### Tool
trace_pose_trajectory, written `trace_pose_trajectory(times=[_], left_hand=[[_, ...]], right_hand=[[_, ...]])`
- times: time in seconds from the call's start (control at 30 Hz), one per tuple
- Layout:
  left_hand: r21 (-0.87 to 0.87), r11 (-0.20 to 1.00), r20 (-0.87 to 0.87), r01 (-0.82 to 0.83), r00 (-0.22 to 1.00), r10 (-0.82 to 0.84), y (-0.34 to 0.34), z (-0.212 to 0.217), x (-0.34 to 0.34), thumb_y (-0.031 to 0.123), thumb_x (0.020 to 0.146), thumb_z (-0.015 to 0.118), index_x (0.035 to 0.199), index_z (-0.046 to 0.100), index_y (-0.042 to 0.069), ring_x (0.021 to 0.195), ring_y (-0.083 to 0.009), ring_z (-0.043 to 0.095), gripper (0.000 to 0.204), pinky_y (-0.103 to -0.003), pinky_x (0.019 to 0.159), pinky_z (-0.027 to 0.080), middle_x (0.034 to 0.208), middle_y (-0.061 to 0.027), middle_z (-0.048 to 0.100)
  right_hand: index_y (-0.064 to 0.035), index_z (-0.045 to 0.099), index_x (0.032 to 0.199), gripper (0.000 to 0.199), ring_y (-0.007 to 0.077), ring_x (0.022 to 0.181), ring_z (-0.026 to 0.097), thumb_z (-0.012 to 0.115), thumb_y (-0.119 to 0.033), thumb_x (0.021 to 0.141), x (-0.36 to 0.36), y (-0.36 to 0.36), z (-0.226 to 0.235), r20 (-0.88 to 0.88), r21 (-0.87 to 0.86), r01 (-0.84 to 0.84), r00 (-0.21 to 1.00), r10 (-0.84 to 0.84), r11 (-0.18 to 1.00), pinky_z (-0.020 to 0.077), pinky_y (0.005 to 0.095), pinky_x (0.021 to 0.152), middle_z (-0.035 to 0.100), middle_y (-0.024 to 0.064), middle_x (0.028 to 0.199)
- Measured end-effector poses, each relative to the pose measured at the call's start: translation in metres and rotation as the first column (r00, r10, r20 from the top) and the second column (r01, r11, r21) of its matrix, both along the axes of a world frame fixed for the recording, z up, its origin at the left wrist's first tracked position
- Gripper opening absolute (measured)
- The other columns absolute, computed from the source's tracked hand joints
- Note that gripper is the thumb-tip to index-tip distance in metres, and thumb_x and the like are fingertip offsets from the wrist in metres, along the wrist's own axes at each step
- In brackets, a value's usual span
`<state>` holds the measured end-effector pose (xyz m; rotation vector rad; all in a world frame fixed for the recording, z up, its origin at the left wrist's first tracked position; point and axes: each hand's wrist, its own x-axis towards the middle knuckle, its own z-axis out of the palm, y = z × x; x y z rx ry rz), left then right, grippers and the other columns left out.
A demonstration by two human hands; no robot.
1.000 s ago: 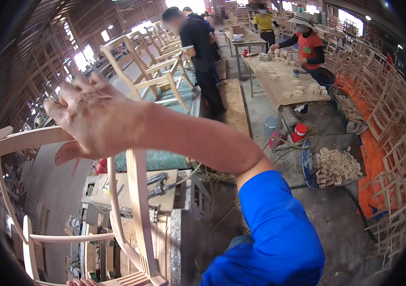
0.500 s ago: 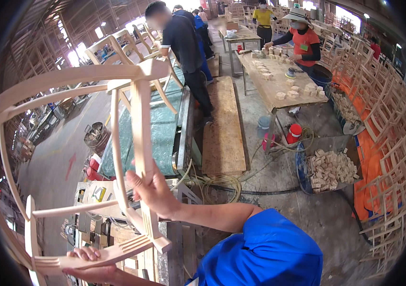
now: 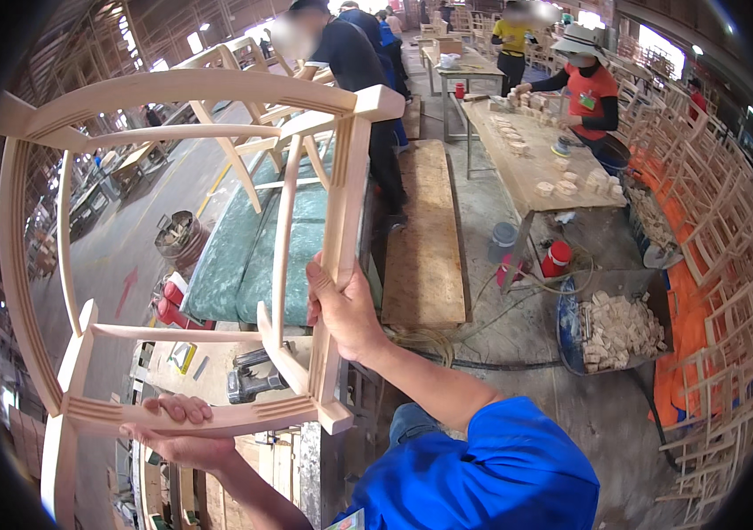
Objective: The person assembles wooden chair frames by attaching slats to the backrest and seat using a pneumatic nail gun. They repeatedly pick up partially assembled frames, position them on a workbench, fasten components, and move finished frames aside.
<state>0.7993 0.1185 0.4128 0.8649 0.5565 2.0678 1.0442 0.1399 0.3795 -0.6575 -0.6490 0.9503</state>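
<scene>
An unfinished wooden chair frame (image 3: 191, 88) is held up in front of me on the left, its curved rails and posts forming an open box shape. My left hand (image 3: 184, 433) is wrapped round its lower rail, thumb below and fingers on top. Around the right-hand post closes my right hand (image 3: 347, 309), a little below mid-height. Behind and beneath the frame, a cordless drill (image 3: 257, 380) lies on a wooden workbench (image 3: 217, 360), near a small yellow item (image 3: 182, 357). The frame's lower left post partly leaves the picture.
Beyond the frame stands a green-topped table (image 3: 244, 256) bearing other chair frames, with a person in dark clothes beside it. Right of it are a plywood board (image 3: 425, 238), a table (image 3: 526, 194) with wood blocks, a bin of offcuts (image 3: 566, 327) and stacked frames (image 3: 730, 265).
The chair frame has shifted right and turned to face me more squarely, both hands keeping their grip. The drill on the bench has come into sight through it.
</scene>
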Motion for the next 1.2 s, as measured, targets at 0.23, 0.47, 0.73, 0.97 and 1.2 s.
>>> trace_pose_trajectory(times=[0.23, 0.47, 0.73, 0.97, 1.2], left_hand=[[-0.160, 0.985, 0.242, 0.068, 0.970, -0.028, 0.110, -0.036, 0.033, 0.073, 0.098, 0.050, 0.110, 0.052, 0.013, 0.050, -0.0099, 0.049, 0.061, -0.023, 0.041, 0.044, 0.072, 0.0019, 0.050], [-0.318, 0.945, 0.181, 0.072, 0.983, -0.014, 0.206, -0.056, 0.086, 0.063, 0.100, 0.058, 0.095, 0.048, 0.018, 0.046, -0.0115, 0.042, 0.047, -0.029, 0.044, 0.039, 0.063, 0.0041, 0.041], [-0.428, 0.904, 0.073, 0.011, 0.997, 0.022, 0.294, -0.076, 0.114, 0.047, 0.103, 0.059, 0.091, 0.045, 0.015, 0.046, -0.0115, 0.042, 0.037, -0.028, 0.043, 0.039, 0.063, 0.0023, 0.039], [-0.536, 0.844, 0.044, 0.016, 0.999, 0.009, 0.378, -0.088, 0.120, 0.050, 0.098, 0.067, 0.084, 0.045, 0.014, 0.042, -0.0130, 0.042, 0.045, -0.031, 0.041, 0.038, 0.060, 0.0016, 0.039], [-0.571, 0.821, -0.107, -0.012, 0.992, -0.060, 0.462, -0.093, 0.103, 0.040, 0.097, 0.072, 0.093, 0.051, 0.011, 0.046, -0.0140, 0.049, 0.036, -0.032, 0.041, 0.045, 0.061, 0.0020, 0.045]], right_hand=[[-0.0119, 0.049, 0.119, 0.023, 0.0077, 0.056, 0.052, 0.064, -0.021, 0.105, 0.053, 0.106, -0.021, 0.031, 0.025, -0.021, 0.999, 0.020, 0.999, 0.0476, 0.0245, 0.048, 0.052, -0.0016, 0.078], [-0.0094, 0.046, 0.119, 0.026, 0.0077, 0.056, 0.051, 0.065, -0.016, 0.103, 0.091, 0.212, -0.056, -0.032, -0.041, -0.055, 0.998, 0.054, 0.998, 0.0472, 0.0268, 0.048, 0.051, 0.0005, 0.078], [-0.0104, 0.045, 0.118, 0.024, 0.0093, 0.057, 0.050, 0.063, -0.010, 0.101, 0.116, 0.296, -0.094, -0.027, -0.206, -0.050, 0.999, 0.046, 0.977, 0.0479, 0.0290, 0.050, 0.050, 0.0008, 0.076], [-0.0124, 0.046, 0.116, 0.026, 0.0116, 0.055, 0.049, 0.062, -0.007, 0.097, 0.126, 0.357, -0.105, -0.056, -0.377, -0.008, 0.998, -0.014, 0.926, 0.0465, 0.0316, 0.047, 0.049, 0.0010, 0.075], [-0.0084, 0.045, 0.108, 0.025, 0.0135, 0.050, 0.049, 0.062, -0.004, 0.090, 0.118, 0.432, -0.106, -0.034, -0.392, 0.005, 0.999, -0.020, 0.920, 0.0448, 0.0330, 0.042, 0.048, 0.0023, 0.070]])
